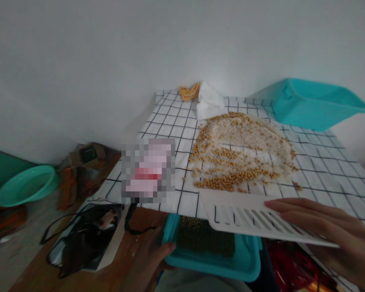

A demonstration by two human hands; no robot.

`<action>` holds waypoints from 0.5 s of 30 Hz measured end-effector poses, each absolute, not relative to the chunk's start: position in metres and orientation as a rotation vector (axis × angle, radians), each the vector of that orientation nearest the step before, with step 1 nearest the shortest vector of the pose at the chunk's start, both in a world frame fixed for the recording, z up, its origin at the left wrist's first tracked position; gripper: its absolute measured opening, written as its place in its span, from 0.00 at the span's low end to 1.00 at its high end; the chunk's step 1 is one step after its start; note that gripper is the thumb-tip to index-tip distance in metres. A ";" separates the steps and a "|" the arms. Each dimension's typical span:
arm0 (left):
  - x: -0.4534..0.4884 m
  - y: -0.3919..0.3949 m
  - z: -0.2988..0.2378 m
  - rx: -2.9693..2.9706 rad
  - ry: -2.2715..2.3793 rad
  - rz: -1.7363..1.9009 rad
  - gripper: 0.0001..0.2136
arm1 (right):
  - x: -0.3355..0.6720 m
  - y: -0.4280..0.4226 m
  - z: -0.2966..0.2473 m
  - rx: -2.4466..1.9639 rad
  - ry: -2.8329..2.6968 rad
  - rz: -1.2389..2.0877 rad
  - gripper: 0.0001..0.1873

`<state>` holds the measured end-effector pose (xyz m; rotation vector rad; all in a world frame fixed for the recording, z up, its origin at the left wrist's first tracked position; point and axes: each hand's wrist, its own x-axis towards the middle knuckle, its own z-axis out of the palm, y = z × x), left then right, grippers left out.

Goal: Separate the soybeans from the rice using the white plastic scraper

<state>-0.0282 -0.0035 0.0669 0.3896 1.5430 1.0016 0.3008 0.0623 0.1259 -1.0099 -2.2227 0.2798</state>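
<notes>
Gripping a teal tray, the left hand clamped its rim.
To its right, the right hand held a slotted white board; beyond that grip, leftward, yellow beans and pale grains covered checked cloth.

I seem to be in a plain room of a home, facing a pale wall. A checked cloth is spread before me with loose yellow beans and a turquoise tub on it, and low to my left a green basin and an open cardboard box stand about like everyday household things.
</notes>
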 end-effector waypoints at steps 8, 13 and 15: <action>-0.030 -0.005 0.058 0.345 1.497 0.983 0.13 | 0.300 0.050 0.093 -0.913 -2.330 0.004 0.21; -0.033 -0.007 0.051 0.334 1.462 0.993 0.12 | 0.304 0.050 0.101 -1.004 -2.157 0.187 0.28; -0.032 -0.007 0.050 0.324 1.452 0.977 0.14 | 0.305 0.051 0.108 -1.098 -2.041 0.145 0.27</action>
